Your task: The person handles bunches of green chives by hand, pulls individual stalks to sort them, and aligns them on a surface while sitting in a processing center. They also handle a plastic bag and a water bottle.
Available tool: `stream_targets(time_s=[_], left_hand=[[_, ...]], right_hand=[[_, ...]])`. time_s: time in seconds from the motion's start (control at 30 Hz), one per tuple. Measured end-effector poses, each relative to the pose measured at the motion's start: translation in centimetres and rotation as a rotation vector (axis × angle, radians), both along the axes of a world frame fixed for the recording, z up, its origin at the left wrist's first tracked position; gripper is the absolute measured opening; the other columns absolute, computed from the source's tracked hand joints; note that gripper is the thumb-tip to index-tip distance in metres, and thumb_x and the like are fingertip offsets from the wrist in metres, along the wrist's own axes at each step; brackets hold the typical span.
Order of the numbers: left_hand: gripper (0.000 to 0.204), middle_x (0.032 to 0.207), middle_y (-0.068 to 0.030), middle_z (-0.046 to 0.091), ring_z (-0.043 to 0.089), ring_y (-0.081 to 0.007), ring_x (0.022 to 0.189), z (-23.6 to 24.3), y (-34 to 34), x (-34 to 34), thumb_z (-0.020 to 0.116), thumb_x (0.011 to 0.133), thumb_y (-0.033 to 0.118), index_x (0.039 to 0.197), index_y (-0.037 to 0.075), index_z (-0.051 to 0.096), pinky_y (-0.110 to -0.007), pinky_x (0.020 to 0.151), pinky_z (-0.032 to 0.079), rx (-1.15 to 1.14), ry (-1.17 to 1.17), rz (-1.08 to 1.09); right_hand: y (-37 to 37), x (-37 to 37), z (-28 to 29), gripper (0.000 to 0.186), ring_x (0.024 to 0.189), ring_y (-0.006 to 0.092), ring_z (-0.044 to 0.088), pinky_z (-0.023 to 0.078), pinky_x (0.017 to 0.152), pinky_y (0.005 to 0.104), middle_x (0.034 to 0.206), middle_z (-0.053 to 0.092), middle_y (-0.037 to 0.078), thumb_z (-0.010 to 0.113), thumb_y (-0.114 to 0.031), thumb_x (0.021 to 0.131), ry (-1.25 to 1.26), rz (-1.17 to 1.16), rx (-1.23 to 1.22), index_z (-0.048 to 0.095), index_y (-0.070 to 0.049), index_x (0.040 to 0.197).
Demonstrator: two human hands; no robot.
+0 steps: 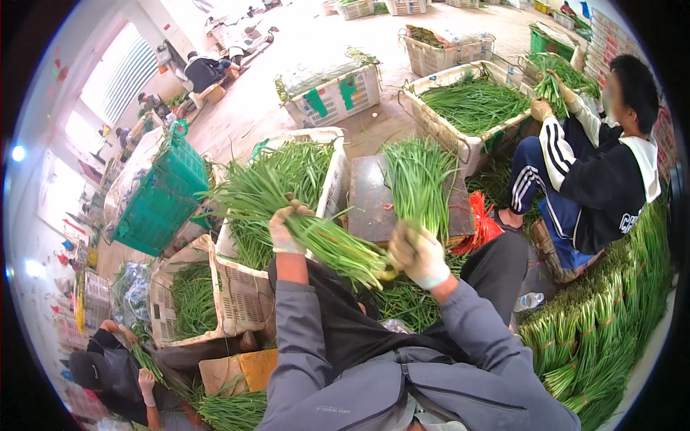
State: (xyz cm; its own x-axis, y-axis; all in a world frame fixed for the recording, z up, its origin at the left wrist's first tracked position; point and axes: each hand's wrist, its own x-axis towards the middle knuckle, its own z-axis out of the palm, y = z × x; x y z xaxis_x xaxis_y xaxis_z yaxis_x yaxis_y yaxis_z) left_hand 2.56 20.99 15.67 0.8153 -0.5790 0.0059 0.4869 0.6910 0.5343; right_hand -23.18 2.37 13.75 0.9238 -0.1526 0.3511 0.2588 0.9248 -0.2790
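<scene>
My left hand [289,224], in a pale glove, is wrapped round a loose bunch of garlic chives [332,248]. Its leaves fan out to the upper left, and its pale stem ends point right. Close against those ends is my right hand [419,255], gloved and slightly blurred. Its fingers are curled; what they pinch is hidden. Just beyond it, a second bunch of chives [420,176] lies on a dark board [369,201]. Left of the board, a white crate [336,169] holds loose chives, partly covered by my bunch. More loose chives [406,302] lie between my legs.
A person [604,158] sits at right, handling chives over a white crate [474,144]. Tied bundles [596,323] stand at lower right, near a plastic bottle [530,301]. Another person [108,373] works at lower left beside a crate [237,291]. A green crate [162,190] stands left.
</scene>
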Motion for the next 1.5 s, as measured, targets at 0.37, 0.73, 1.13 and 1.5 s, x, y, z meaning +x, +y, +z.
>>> stream_targets(time_s=[0.37, 0.73, 1.13, 1.5], left_hand=[[0.042, 0.089, -0.0125, 0.066, 0.064, -0.0288, 0.077, 2.0, -1.1, -0.2, 0.065, 0.078, 0.003, 0.12, 0.005, 0.057, -0.044, 0.08, 0.056, 0.217, -0.094, 0.068], [0.047, 0.094, -0.0107, 0.068, 0.068, -0.0316, 0.089, 1.0, -2.2, -0.3, 0.067, 0.085, 0.007, 0.13, 0.006, 0.054, -0.049, 0.082, 0.056, 0.042, -0.13, -0.039], [0.014, 0.082, -0.0145, 0.067, 0.065, -0.0318, 0.074, 1.4, -3.0, 2.0, 0.059, 0.087, 0.015, 0.091, 0.003, 0.064, -0.046, 0.073, 0.055, 0.305, -0.036, 0.269], [0.014, 0.084, -0.0119, 0.066, 0.064, -0.0266, 0.079, 5.1, 0.3, 2.2, 0.061, 0.087, 0.016, 0.092, 0.004, 0.063, -0.043, 0.076, 0.054, 0.214, -0.105, 0.404]], right_hand=[[2.5, 0.5, 3.7, 0.062, 0.107, 0.0313, 0.063, 0.048, 0.094, 0.0368, 0.112, 0.065, 0.019, 0.077, -0.033, 0.077, 0.521, -0.535, -1.47, 0.057, -0.001, 0.126], [2.1, 4.5, 1.3, 0.025, 0.095, 0.0268, 0.065, 0.05, 0.089, 0.0363, 0.099, 0.065, 0.011, 0.075, -0.016, 0.081, 0.562, -0.537, -1.279, 0.07, -0.006, 0.103], [2.6, 2.5, 0.5, 0.021, 0.092, 0.0363, 0.059, 0.05, 0.079, 0.0441, 0.092, 0.059, 0.014, 0.07, -0.014, 0.079, -0.207, -0.871, -1.702, 0.058, -0.006, 0.093], [1.6, -0.7, 2.1, 0.036, 0.084, 0.0291, 0.071, 0.054, 0.077, 0.0383, 0.091, 0.071, 0.016, 0.067, -0.028, 0.092, 0.678, -0.463, -1.298, 0.062, -0.008, 0.122]])
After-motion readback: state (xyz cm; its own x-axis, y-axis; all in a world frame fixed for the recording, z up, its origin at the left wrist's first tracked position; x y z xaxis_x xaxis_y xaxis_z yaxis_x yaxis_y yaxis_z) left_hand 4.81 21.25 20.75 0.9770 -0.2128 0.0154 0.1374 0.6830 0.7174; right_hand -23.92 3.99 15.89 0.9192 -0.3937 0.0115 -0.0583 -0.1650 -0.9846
